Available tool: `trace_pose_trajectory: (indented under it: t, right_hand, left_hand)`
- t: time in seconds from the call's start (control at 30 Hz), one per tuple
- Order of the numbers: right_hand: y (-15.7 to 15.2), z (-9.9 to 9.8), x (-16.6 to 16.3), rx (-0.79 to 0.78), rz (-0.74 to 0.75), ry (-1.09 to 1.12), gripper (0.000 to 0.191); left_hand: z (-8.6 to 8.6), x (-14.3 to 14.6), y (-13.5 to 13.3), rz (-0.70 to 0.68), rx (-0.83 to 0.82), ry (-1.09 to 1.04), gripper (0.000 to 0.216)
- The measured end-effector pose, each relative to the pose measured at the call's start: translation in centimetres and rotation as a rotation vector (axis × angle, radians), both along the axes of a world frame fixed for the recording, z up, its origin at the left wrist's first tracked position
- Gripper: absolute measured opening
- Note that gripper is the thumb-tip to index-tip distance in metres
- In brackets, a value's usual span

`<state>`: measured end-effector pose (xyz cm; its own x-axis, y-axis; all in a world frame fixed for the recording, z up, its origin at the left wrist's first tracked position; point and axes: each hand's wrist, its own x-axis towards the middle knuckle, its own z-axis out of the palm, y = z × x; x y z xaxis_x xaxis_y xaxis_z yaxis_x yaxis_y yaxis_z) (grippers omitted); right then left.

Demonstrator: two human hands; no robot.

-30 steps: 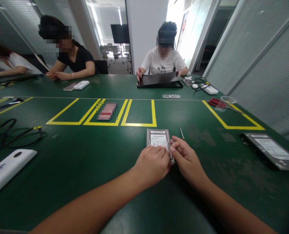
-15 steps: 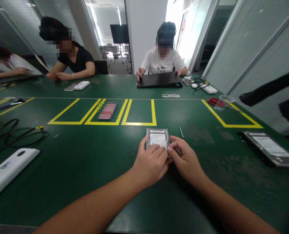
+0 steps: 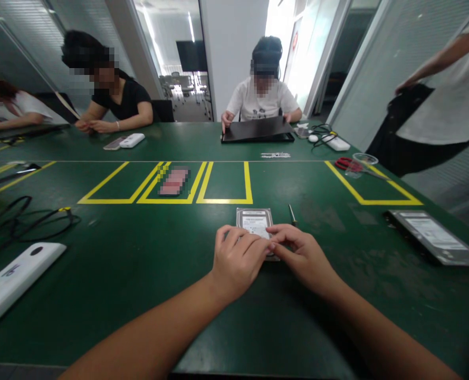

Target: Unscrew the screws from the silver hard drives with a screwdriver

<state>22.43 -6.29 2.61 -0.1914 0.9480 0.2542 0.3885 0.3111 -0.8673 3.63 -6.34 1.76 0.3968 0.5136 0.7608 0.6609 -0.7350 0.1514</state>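
A hard drive (image 3: 254, 217) with a white label lies flat on the green table, its near part covered by my hands. Over its left and near side, my left hand (image 3: 240, 258) is closed with bent fingers. My right hand (image 3: 301, 253) pinches thumb and forefinger at the drive's right edge. The fingertips of both hands meet there; whatever small thing they hold is too hidden to make out. Just beyond my right hand lies a thin metal shaft (image 3: 292, 212), like a screwdriver's. A second, larger hard drive (image 3: 436, 237) rests to the right.
A white power bank (image 3: 20, 282) and a black cable (image 3: 32, 224) lie on the left. Yellow tape frames (image 3: 224, 201) mark the table ahead. Red-handled scissors (image 3: 344, 164) lie beyond on the right. Across the table a person (image 3: 264, 100) holds a black panel; another person stands at right.
My left hand has slid back off the drive's left edge, its fingertips now against my right hand's. A standing person has come further into view on the right. The view has shifted slightly.
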Motion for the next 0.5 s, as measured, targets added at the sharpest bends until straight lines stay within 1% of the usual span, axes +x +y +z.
trace_pose_trajectory:
  t: [0.2, 0.33, 0.5]
  right_hand:
    - [0.2, 0.5, 0.5, -0.11, 0.086, 0.055, 0.018]
    - [0.2, 1.0, 0.6, -0.157, 0.142, 0.128, 0.02]
    - [0.2, 1.4, 0.6, -0.191, 0.224, 0.157, 0.02]
  left_hand:
    - [0.0, -0.3, 0.1, -0.053, 0.012, -0.037, 0.006]
    - [0.0, -0.4, 0.2, -0.12, 0.018, -0.09, 0.011]
    - [0.0, -0.5, 0.4, -0.193, 0.031, -0.12, 0.008]
